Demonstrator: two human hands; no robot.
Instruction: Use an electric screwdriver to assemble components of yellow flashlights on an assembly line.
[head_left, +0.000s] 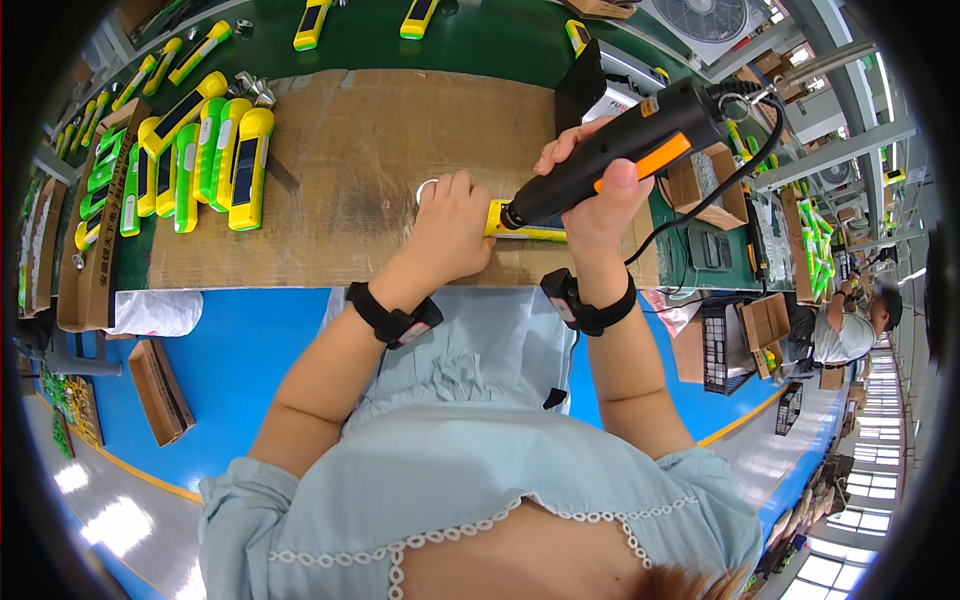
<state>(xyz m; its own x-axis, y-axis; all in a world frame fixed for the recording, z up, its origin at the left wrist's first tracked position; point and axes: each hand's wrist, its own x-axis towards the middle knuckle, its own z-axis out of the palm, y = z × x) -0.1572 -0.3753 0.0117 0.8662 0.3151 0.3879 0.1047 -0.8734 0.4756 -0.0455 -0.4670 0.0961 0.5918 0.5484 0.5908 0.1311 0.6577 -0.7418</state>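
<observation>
My right hand (600, 215) is wrapped round a black electric screwdriver (625, 150) with an orange lever. The tool slants down to the left, and its tip meets a yellow housing (545, 235) with a dark panel. That housing lies on a brown cardboard sheet (370, 150) near its front edge. Closed over the housing's left end, my left hand (452, 230) holds it against the sheet and hides that end. A small white ring-shaped piece (425, 188) shows beside my left fingers; its kind is unclear. Both my wrists wear black bands.
Several yellow and green housings (248, 175) are piled at the left, beside a long cardboard box (92, 250). A black cable (715, 200) loops from the screwdriver past an open carton of small parts (708, 180). A fan (700, 15) stands behind; another person (848, 330) is far right.
</observation>
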